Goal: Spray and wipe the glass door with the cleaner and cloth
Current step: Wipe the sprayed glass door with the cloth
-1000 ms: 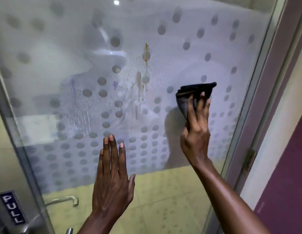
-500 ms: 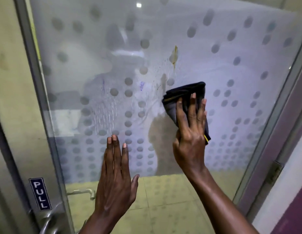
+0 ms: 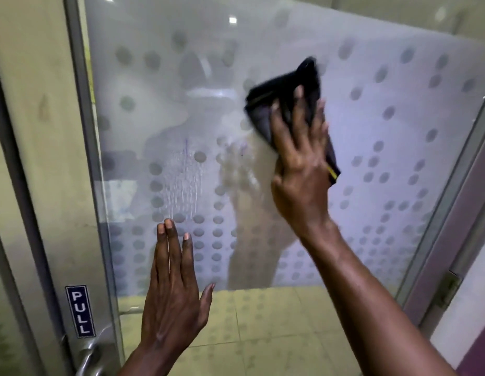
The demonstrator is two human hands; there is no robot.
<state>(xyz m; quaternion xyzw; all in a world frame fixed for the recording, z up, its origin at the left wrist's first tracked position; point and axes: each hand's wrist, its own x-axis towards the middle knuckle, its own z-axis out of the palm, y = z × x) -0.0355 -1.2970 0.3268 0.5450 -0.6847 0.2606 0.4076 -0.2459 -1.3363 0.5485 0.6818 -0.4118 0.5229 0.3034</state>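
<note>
Currently your right hand presses a dark cloth flat against the glass door, in the upper middle of the frosted panel. Your fingers are spread wide over the cloth, not curled round it; the cloth is pinned between your palm and the glass. Its top corner sticks up above your fingertips and is blurred. A lower edge of the cloth shows below your palm on the right side, with a small yellow tag at that corner.

Your left hand is open and holds nothing. Its fingers are straight and close together, pointing up, with the thumb out to the right. It sits lower on the door, near the bottom edge of the frosted band. You appear to have the palm against the glass, though contact cannot be confirmed from this angle.

The frosted panel carries rows of grey dots. Wet streaks run down the glass just above your left fingertips, to the left of the cloth and well below it. A faint purple mark sits at the top of those streaks.

At the left edge, the metal door frame carries a blue "PULL" sign, with a metal handle just below it. A hinge shows on the right frame.
</note>
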